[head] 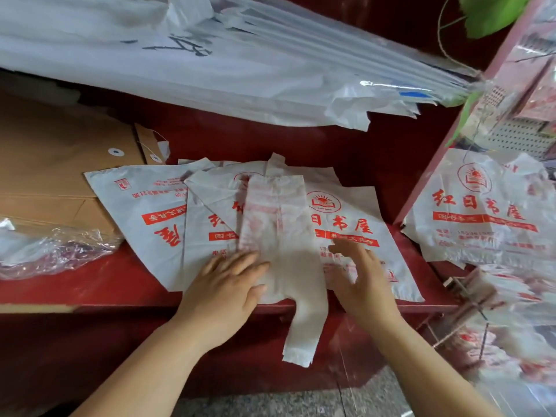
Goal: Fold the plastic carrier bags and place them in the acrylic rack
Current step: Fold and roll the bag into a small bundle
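Two hands on one bag: my left hand (pixel 224 284) lies flat, open, pinning the folded strip (pixel 278 236), my right hand (pixel 362 276) hovers open just beside it, gripping nothing. Strip is folded lengthwise, handles (pixel 304 335) hanging over the red worktop (pixel 75 288) edge. I judge the folding step is midway; next comes folding it shorter, handles up. Under it, unfolded bags (pixel 144 212) spread flat. Right and farther, the acrylic rack (pixel 469 293), blurred, seems to hold folded bags.

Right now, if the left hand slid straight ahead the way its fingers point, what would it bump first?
Probably nothing solid: the left hand points up-right across the folded bag, so it would just slide along that plastic.
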Tool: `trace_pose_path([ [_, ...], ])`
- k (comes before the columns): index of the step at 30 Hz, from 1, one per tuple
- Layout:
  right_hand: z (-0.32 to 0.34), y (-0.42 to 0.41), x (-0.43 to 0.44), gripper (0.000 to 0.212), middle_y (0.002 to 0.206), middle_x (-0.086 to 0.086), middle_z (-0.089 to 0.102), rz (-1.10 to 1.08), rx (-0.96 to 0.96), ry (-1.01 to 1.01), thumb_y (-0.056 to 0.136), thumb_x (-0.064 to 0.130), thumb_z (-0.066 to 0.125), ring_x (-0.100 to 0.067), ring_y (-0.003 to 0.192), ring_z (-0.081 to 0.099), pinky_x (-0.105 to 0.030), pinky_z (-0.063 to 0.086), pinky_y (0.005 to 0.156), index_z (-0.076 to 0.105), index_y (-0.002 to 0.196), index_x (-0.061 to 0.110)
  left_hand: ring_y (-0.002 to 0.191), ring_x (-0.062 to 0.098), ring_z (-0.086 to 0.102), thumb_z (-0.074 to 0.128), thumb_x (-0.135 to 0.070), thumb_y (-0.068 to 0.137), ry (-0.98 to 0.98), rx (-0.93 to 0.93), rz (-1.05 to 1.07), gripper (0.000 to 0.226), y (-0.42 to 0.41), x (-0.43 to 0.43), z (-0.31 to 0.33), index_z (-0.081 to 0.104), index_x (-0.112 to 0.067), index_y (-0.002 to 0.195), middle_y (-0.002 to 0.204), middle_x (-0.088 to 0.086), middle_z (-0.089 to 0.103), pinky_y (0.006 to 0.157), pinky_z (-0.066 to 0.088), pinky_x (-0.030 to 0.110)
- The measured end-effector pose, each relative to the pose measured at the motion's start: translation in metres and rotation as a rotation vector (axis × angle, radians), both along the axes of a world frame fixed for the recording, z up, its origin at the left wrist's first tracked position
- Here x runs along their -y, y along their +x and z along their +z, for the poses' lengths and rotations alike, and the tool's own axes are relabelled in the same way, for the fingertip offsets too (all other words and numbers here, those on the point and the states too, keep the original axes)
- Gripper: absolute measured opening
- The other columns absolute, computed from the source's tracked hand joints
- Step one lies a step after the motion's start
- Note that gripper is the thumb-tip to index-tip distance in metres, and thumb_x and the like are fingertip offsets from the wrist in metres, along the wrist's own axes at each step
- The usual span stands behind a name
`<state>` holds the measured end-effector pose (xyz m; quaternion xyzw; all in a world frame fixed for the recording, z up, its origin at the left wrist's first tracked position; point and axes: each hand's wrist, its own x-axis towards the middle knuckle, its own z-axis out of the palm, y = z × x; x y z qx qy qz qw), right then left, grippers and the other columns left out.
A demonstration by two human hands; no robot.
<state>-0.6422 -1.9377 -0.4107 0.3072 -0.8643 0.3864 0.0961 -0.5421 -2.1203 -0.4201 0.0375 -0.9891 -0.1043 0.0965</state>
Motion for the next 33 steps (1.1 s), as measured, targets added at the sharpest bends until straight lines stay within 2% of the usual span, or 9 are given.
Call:
trace_pose_path([
  [3,-0.030,0.008,-0.027,0.042,0.117,0.001,0.060,0.248,-0.423,0.212,0.079,0.043,0.051,-0.013,0.114,0.046,-0.026,0.032,0.097,0.050,0.114,0.019,0.139,0.008,0.020,-0.005,-0.054,0.069,0.028,-0.026,0.000,0.084,-0.001,0.000,-0.003,0.035,-0.032,0.139,0.144,-0.020,0.023,0.104,-0.005,0.023],
  [6,-0.044,0.005,-0.038,0.061,0.129,-0.002,0.054,0.310,-0.533,0.371,0.073,0.060,0.051,-0.018,0.122,0.042,-0.033,0.029,0.102,0.046,0.119,0.020,0.140,0.001,0.008,-0.014,-0.056,0.061,0.043,-0.018,0.011,0.092,0.000,-0.002,-0.005,0.023,-0.036,0.143,0.150,-0.020,0.015,0.102,-0.013,0.015],
  [9,-0.054,0.002,-0.038,0.060,0.132,-0.002,0.047,0.219,-0.662,0.419,0.068,0.041,0.050,-0.022,0.122,0.040,-0.037,0.027,0.102,0.043,0.123,0.018,0.139,0.000,0.010,-0.013,-0.057,0.062,0.070,-0.014,0.034,0.090,0.001,-0.003,-0.004,0.024,-0.037,0.142,0.147,-0.023,0.014,0.102,-0.011,0.013],
  [12,-0.059,0.001,-0.035,0.055,0.133,-0.002,0.039,0.163,-0.716,0.344,0.069,0.024,0.046,-0.024,0.121,0.040,-0.037,0.021,0.106,0.041,0.123,0.016,0.133,0.006,0.033,0.005,-0.052,0.077,0.024,-0.055,-0.015,0.072,-0.001,-0.004,-0.002,0.041,-0.032,0.135,0.141,-0.016,0.035,0.103,0.004,0.013],
  [17,-0.063,0.003,-0.027,0.036,0.129,0.000,0.041,0.141,-0.803,0.252,0.084,0.029,0.047,-0.024,0.117,0.042,-0.036,0.019,0.106,0.045,0.118,0.019,0.137,-0.002,0.008,-0.012,-0.058,0.063,0.047,-0.016,0.001,0.088,0.001,-0.003,-0.003,0.024,-0.037,0.141,0.146,-0.024,0.015,0.096,-0.013,0.009],
  [24,-0.056,0.009,-0.016,0.021,0.106,0.000,0.069,0.280,-0.715,0.035,0.096,0.019,0.034,-0.017,0.104,0.052,-0.030,0.034,0.095,0.054,0.104,0.018,0.120,-0.017,-0.008,-0.013,-0.069,0.059,0.044,-0.011,-0.045,0.095,0.000,0.000,-0.006,0.022,-0.039,0.142,0.149,-0.023,0.013,0.096,-0.013,0.006],
  [28,-0.051,0.007,-0.020,0.016,0.103,0.005,0.069,0.290,-0.541,-0.035,0.089,0.020,0.047,-0.015,0.100,0.054,-0.023,0.033,0.092,0.060,0.099,0.021,0.113,-0.027,0.002,0.016,-0.096,0.040,0.214,-0.032,-0.082,0.098,0.008,0.005,-0.002,0.033,-0.049,0.124,0.126,-0.041,0.014,0.091,-0.006,-0.007],
  [30,-0.049,0.007,-0.024,0.022,0.103,0.009,0.068,0.294,-0.472,-0.051,0.081,0.017,0.052,-0.012,0.100,0.053,-0.021,0.033,0.091,0.058,0.100,0.024,0.117,-0.024,0.015,0.037,-0.080,0.045,0.246,-0.053,-0.098,0.077,0.013,0.006,-0.002,0.038,-0.052,0.117,0.121,-0.044,0.019,0.095,0.007,-0.005],
  [33,-0.045,0.004,-0.031,0.026,0.102,0.013,0.066,0.287,-0.398,-0.055,0.077,0.017,0.054,-0.010,0.099,0.053,-0.018,0.034,0.090,0.058,0.101,0.029,0.107,-0.002,0.045,0.048,-0.049,0.063,0.206,-0.245,-0.159,0.044,0.019,0.010,-0.010,0.069,-0.032,0.099,0.109,-0.022,0.058,0.091,0.039,0.009],
])
